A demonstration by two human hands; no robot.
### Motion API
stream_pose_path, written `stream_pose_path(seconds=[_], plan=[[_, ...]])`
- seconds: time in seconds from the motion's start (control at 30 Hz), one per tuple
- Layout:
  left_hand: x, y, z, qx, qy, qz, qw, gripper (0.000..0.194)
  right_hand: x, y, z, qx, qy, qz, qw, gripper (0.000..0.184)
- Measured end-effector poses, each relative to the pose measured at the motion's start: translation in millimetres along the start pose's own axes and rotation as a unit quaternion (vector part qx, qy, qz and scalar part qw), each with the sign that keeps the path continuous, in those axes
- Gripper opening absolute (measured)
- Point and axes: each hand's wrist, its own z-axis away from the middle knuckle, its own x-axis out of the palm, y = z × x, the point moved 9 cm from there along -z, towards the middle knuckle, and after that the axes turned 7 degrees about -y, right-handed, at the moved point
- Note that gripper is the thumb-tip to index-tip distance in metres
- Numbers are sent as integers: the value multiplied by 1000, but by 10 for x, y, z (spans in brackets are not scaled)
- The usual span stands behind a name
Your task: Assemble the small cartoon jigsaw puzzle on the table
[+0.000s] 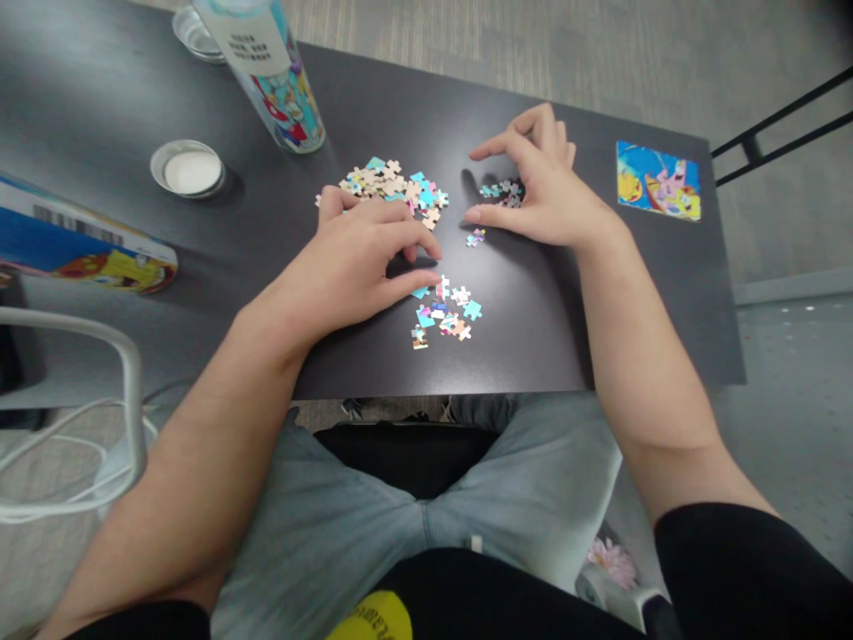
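My left hand rests over the table between two groups of jigsaw pieces, thumb and forefinger apart. Behind it lies a heaped pile of jigsaw pieces, partly covered by the fingers. In front of its thumb, a smaller spread of loose pieces lies near the table's front edge. My right hand is curved around a small cluster of jigsaw pieces, with thumb and fingers wide apart. A small colourful piece sits just below the right thumb. Neither hand visibly grips a piece.
A printed cartoon card lies at the right of the dark table. On the left stand a tall cartoon tube, a round metal lid and another lid. A second tube lies at the left edge, near a white cable.
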Motion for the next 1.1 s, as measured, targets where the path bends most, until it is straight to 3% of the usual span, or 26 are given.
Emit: stream_pose_path(seconds=[0.13, 0.5, 0.63, 0.83, 1.03, 1.1], plan=[[-7, 22, -20, -8, 36, 1, 999, 29, 8, -126, 15, -12, -10, -4, 1000, 101], [-36, 102, 16, -18, 38, -24, 999, 21, 62, -205, 12, -21, -39, 7, 999, 95], [-186, 3, 58, -53, 79, -23, 995, 32, 117, -147, -9, -55, -25, 15, 998, 98], [-464, -315, 177, -167, 130, -52, 976, 35, 94, -178, -7, -54, -14, -2, 998, 95], [-375, -373, 181, -115, 54, -37, 991, 45, 124, -228, -18, -79, -2, -13, 997, 84], [-381, -367, 195, -105, 56, -39, 992, 43, 146, -233, -24, -93, 0, -13, 996, 86]])
